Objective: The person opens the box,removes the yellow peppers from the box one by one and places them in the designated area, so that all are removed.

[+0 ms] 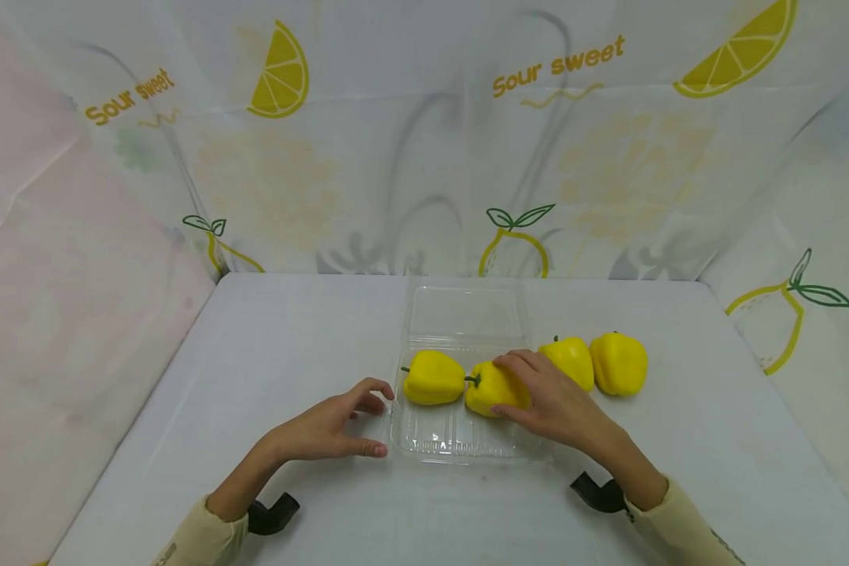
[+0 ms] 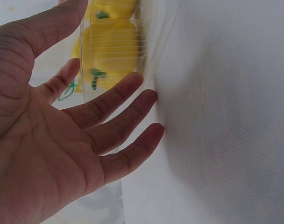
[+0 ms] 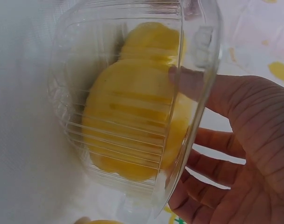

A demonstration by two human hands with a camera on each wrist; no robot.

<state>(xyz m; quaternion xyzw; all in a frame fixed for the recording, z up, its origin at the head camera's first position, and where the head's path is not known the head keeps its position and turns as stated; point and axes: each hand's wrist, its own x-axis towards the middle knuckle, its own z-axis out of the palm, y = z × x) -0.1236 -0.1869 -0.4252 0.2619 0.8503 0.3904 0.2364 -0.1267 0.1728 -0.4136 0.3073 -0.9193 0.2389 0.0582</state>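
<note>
A clear plastic clamshell box (image 1: 439,444) lies with its lid folded back on the white table. Two yellow bell peppers are inside, side by side, stems to the left: the left pepper (image 1: 433,379) and the right pepper (image 1: 490,395). My right hand (image 1: 562,401) reaches over the box's right wall and holds the right pepper, thumb at the near side and fingers over the top. Beside the box's left wall is my left hand (image 1: 328,424), fingers spread and loosely bent, holding nothing. Whether its fingertips touch the plastic, I cannot tell.
Right of the box stand two more yellow bell peppers, one (image 1: 569,363) partly behind my right hand and another (image 1: 619,364) beside it. A lemon-print cloth (image 1: 368,181) hangs behind the table's far edge, with more cloth at both sides.
</note>
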